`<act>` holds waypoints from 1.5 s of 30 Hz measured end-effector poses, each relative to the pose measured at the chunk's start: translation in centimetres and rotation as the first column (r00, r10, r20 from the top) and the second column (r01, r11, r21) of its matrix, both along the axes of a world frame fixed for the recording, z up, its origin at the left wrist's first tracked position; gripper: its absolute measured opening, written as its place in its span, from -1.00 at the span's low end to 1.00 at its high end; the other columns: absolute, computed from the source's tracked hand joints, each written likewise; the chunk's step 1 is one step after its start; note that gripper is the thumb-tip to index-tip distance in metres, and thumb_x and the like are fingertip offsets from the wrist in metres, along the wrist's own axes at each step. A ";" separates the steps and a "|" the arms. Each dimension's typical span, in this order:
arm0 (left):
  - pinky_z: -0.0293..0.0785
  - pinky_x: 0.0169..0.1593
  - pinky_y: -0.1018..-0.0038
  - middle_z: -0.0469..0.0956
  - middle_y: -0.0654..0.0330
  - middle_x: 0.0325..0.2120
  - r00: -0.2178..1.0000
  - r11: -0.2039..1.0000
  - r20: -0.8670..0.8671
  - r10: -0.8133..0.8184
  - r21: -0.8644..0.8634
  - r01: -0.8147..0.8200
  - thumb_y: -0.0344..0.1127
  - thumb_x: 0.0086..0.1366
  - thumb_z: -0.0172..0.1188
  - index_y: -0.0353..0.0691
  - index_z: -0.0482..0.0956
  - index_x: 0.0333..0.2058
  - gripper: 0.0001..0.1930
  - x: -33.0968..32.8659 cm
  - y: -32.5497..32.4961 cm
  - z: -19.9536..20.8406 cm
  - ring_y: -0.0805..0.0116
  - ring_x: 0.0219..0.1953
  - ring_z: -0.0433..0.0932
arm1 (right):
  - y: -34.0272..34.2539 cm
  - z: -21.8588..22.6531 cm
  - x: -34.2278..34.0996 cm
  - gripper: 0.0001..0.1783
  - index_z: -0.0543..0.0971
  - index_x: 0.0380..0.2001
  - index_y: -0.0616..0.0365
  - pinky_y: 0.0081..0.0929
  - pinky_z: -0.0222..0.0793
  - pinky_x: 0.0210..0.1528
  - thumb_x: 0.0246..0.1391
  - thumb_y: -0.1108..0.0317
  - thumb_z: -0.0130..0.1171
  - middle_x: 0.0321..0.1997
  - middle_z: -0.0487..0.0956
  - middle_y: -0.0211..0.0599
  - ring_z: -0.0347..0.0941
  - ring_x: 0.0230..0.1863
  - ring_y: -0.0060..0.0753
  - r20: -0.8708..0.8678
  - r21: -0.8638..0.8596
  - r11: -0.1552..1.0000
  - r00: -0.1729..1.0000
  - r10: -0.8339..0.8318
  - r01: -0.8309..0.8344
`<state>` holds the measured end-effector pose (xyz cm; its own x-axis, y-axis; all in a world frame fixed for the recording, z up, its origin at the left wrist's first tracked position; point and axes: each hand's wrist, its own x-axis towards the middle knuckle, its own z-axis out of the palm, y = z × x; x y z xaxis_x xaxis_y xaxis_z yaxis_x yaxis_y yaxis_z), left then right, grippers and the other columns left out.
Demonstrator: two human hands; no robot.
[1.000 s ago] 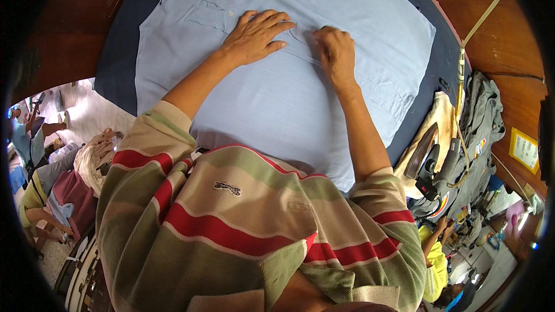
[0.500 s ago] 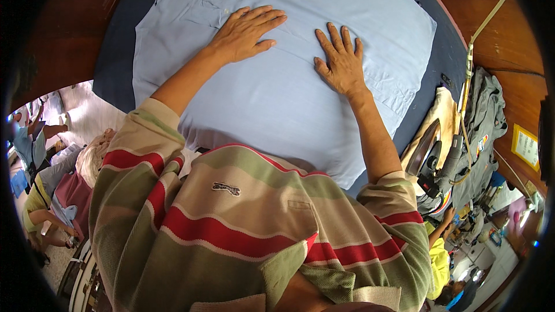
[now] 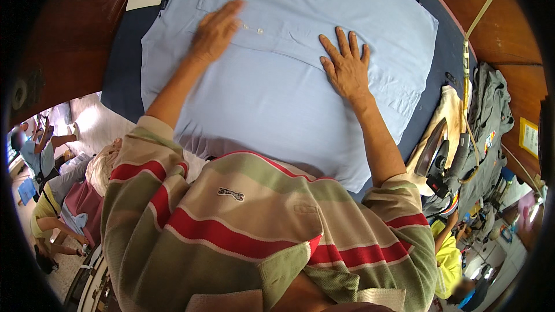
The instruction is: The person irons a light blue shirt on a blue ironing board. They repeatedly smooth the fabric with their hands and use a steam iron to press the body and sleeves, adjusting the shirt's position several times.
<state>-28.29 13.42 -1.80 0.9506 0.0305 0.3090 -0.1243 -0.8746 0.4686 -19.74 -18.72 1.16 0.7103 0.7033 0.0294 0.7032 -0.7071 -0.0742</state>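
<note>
A light blue shirt (image 3: 277, 98) lies spread over a dark blue padded board (image 3: 122, 69). Two small pale buttons show on its placket near the upper middle. My left hand (image 3: 217, 33), blurred by motion, is over the upper left of the shirt, its fingers stretched out toward the placket. Flat on the right part of the cloth rests my right hand (image 3: 348, 69), with fingers spread and nothing held. Wrinkles run through the cloth to the right of that hand, and the near edge bunches slightly against my striped shirt.
An iron (image 3: 436, 153) stands on a cream cloth (image 3: 444, 104) at the right, its cord (image 3: 466, 75) rising past the board. Beside it hangs a grey garment (image 3: 485, 104). A white card (image 3: 144, 0) lies at the board's upper left. Other people sit at lower left and lower right.
My left hand has moved left and slightly up, uncovering the buttons. My right hand has shifted slightly right. The upper left of the blue shirt looks smoother.
</note>
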 end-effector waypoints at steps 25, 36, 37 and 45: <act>-0.25 0.28 0.00 -0.01 0.24 0.30 0.949 0.918 -0.278 0.151 0.395 -0.030 0.31 0.05 0.09 0.22 0.14 0.23 -0.22 -0.9 1.9 2.2 0.29 0.34 -0.11 | -0.7 0.3 0.2 -0.35 0.21 0.23 -0.42 0.27 -0.35 0.28 0.02 -0.14 -0.08 0.39 0.01 -0.26 -0.19 0.40 -0.03 -0.044 -0.025 1.000 0.999 -0.017 0.016; -0.08 0.21 0.12 0.18 0.27 0.22 0.967 0.934 -0.172 -0.188 0.272 0.230 0.06 0.21 0.05 0.14 0.32 0.14 -0.48 0.8 -4.7 4.1 0.34 0.27 0.08 | -0.8 0.5 0.1 -0.35 0.23 0.22 -0.41 0.23 -0.34 0.28 0.00 -0.12 -0.07 0.38 0.03 -0.27 -0.16 0.39 -0.06 -0.036 0.001 1.000 0.999 -0.022 0.022; -0.04 0.21 0.18 0.22 0.30 0.20 0.944 0.923 -0.171 -0.281 0.220 0.315 0.05 0.23 0.03 0.15 0.35 0.12 -0.53 1.5 -6.1 3.8 0.38 0.25 0.13 | -0.7 0.5 0.1 -0.36 0.23 0.22 -0.40 0.23 -0.34 0.28 0.01 -0.12 -0.07 0.38 0.03 -0.27 -0.16 0.39 -0.06 -0.035 0.009 1.000 0.999 -0.018 0.019; -0.11 0.29 0.16 0.12 0.41 0.25 0.897 0.870 -0.338 -0.285 0.301 0.390 0.05 0.24 0.00 0.16 0.18 0.21 -0.43 3.6 -8.3 2.7 0.36 0.31 -0.02 | -1.4 -1.4 0.3 -0.43 0.21 0.23 -0.43 0.22 -0.30 0.29 0.13 -0.13 -0.15 0.37 0.05 -0.31 -0.15 0.39 -0.08 0.033 0.065 0.998 0.999 0.009 -0.011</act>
<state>-24.67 5.11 0.91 0.9290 -0.3684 -0.0363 -0.3548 -0.9141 0.1962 -19.41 -20.11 -0.21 0.7010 0.7064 0.0981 0.7131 -0.6943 -0.0970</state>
